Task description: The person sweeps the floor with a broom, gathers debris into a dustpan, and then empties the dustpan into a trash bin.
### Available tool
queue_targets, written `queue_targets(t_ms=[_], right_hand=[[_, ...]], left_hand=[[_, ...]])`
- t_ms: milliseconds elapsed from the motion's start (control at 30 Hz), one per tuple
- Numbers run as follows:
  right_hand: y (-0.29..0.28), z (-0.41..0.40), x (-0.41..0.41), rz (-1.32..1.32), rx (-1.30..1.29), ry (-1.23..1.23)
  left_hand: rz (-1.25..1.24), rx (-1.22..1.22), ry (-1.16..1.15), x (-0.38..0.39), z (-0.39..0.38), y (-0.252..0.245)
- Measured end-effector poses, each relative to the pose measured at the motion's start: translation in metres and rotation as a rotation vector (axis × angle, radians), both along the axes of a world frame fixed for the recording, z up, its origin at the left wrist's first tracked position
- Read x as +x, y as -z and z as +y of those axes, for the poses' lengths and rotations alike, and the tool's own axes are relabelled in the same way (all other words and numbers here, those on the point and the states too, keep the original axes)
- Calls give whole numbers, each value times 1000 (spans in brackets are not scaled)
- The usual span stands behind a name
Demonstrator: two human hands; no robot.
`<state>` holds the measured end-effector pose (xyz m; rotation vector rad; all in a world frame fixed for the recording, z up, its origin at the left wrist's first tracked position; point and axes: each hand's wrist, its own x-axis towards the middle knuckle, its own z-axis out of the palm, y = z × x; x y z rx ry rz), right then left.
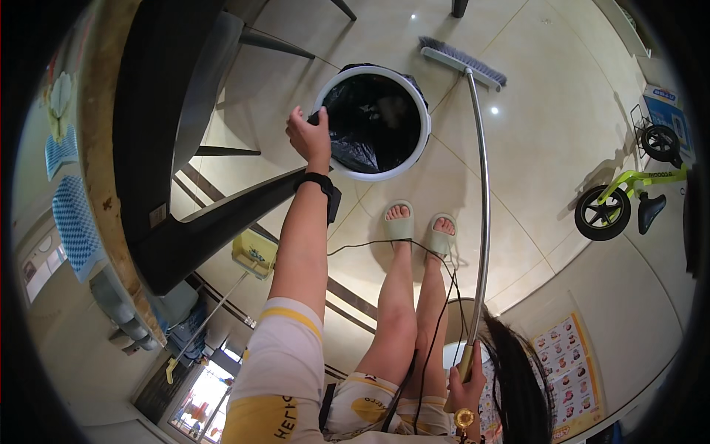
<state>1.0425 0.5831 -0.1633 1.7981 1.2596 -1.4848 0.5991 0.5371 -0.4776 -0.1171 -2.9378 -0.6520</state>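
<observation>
My left hand [310,133] is at the left rim of a round white trash bin [426,130], its fingers curled on a bit of the black bin liner [383,127]. The liner covers the inside of the bin. Low in the view, my right hand [467,383] grips the tan handle end of a broom [481,194]. The broom's metal pole runs up to a head with grey bristles, which rests on the tiled floor [521,161] beyond the bin.
A dark table or bench leg [238,222] and chair legs stand on the left. A long-handled yellow dustpan [254,255] lies near them. A green balance bike [621,194] is at the right, beside a blue box [668,119]. Black cables [377,241] hang before my legs.
</observation>
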Motion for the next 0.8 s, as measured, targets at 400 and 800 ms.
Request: queue_targets(t_ms=[400,800], right_hand=[[4,-1,5,85,29,8],[23,-18,42,199,242,-227]], left_hand=[[-107,306,-187,-44,-32,33],[-433,284,7,-38,-31,27]])
